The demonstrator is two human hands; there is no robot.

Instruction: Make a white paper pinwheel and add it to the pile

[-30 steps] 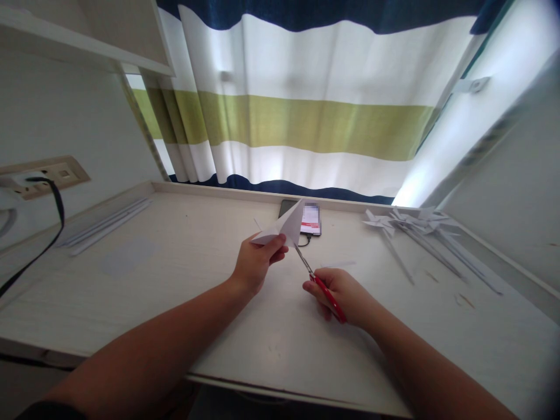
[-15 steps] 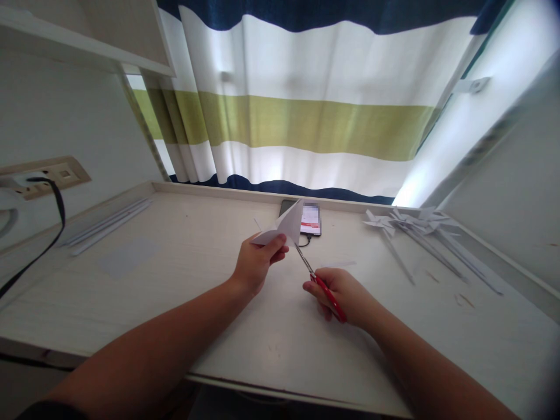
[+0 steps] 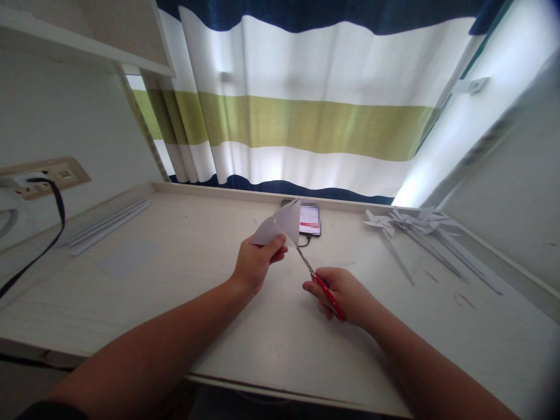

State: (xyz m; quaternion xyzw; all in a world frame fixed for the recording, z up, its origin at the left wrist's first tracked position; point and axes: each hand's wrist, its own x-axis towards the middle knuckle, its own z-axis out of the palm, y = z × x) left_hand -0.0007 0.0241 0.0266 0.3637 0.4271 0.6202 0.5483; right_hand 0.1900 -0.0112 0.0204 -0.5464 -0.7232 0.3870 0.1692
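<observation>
1. At the far left, a beige socket panel (image 3: 72, 168) is set in the wall, and a black cord (image 3: 61, 211) runs down from it.
2. On the left part of the pale desk (image 3: 249, 356), several thin white paper sticks (image 3: 111, 224) lie side by side at a slant.
3. Just nearer than these, a flat white sheet (image 3: 128, 256) lies on the desk, faint against the surface.
4. The left hand (image 3: 259, 262) is closed in a pinch, thumb on top and fingers beneath, holding the folded paper (image 3: 286, 224) by its lower edge.
5. The folded paper is raised above the middle of the desk; one pointed corner stands up toward the curtain (image 3: 306, 125), overlapping the phone (image 3: 311, 220) from this view.
6. The phone lies near the back edge of the desk, its screen lit and a dark cable at its near end.
7. The right hand (image 3: 345, 290) is wrapped around the red handles of the scissors (image 3: 331, 298). Their blades look almost together, tips at the paper's lower right edge; whether they are cutting cannot be told.
8. Beyond the right hand, a narrow paper strip (image 3: 341, 264) lies on the desk.
9. At the right, white pinwheels (image 3: 380, 221) on sticks lie close together, with small brownish bits (image 3: 466, 300) nearer.
</observation>
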